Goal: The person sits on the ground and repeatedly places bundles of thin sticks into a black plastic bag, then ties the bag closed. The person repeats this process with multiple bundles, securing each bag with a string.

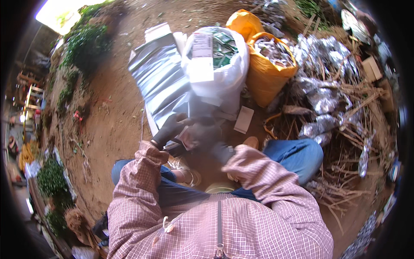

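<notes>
Green leafy plants (88, 43) at far left, bordering brown earth (108, 116). Next, silvery sheeting (161, 69), creased and glossy, stretched along the ground toward the hands, with pale board-like edges showing beside it. Near its lower end, left hand (171, 129) in a dark glove, below it a checked sleeve (138, 172), fingers bent inward. Just beside those fingers, between both hands, a small pinkish piece (186, 139) — above the ground, in front of a laced tan shoe (192, 177). Too blurred to tell whether gripped or only touched. Then right hand (211, 140), also dark-gloved, close to the left and smeared by motion; cannot tell whether closed on anything.

Beyond the hands, a white sack (230, 88), upright and open-mouthed, green packets (226, 49) inside, printed paper (202, 69) down its near left side. Right of its base, a pale card (244, 120) lying on the earth. Further along, two orange sacks (271, 75) — the nearer full of pale scraps (272, 49). At far right, crumpled silver foil (325, 101) among dry brown stems (358, 134).
</notes>
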A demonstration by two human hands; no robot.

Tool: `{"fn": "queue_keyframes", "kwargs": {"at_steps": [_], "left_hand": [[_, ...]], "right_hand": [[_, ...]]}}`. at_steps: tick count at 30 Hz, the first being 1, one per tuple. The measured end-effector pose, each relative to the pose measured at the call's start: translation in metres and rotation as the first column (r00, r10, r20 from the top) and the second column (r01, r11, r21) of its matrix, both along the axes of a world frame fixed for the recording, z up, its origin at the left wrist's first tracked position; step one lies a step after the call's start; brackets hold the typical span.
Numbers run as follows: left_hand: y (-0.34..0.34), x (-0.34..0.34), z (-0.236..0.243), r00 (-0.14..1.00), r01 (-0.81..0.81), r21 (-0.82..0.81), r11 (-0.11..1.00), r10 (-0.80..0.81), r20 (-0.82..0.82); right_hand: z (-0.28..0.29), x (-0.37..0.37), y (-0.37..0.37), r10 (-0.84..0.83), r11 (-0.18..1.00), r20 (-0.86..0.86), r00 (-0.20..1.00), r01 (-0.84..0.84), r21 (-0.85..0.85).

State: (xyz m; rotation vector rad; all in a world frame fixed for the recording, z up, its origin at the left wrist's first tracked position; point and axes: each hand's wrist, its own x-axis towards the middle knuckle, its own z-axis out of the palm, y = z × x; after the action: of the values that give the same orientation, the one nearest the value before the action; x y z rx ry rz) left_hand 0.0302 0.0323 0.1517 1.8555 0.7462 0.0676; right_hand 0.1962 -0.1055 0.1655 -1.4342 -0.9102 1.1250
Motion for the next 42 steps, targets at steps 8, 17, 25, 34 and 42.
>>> {"fn": "queue_keyframes", "kwargs": {"at_steps": [8,17,25,34,42], "left_hand": [[-0.007,-0.017,0.015,0.987,0.153,0.144,0.978,-0.159,0.033],[0.063,0.004,0.097,0.923,-0.049,0.406,0.912,-0.114,0.369],[0.105,-0.046,0.069,0.956,-0.091,0.469,0.878,-0.054,0.287],[0.011,-0.012,0.148,0.995,-0.051,0.016,0.999,0.050,0.084],[-0.075,0.010,0.103,0.983,-0.180,0.259,0.949,0.184,0.009]], "right_hand": [[-0.077,-0.011,0.010,-0.404,0.900,-0.911,0.083,0.217,-0.379],[0.063,-0.032,-0.079,-0.243,0.936,0.230,0.942,0.166,0.310],[0.004,0.176,-0.453,-0.527,0.364,0.756,0.389,0.907,-0.212],[-0.143,0.157,-0.588,0.446,0.482,0.825,0.347,0.683,-0.549],[0.103,0.164,-0.577,-0.011,0.895,0.999,0.041,0.445,-0.009]]}}
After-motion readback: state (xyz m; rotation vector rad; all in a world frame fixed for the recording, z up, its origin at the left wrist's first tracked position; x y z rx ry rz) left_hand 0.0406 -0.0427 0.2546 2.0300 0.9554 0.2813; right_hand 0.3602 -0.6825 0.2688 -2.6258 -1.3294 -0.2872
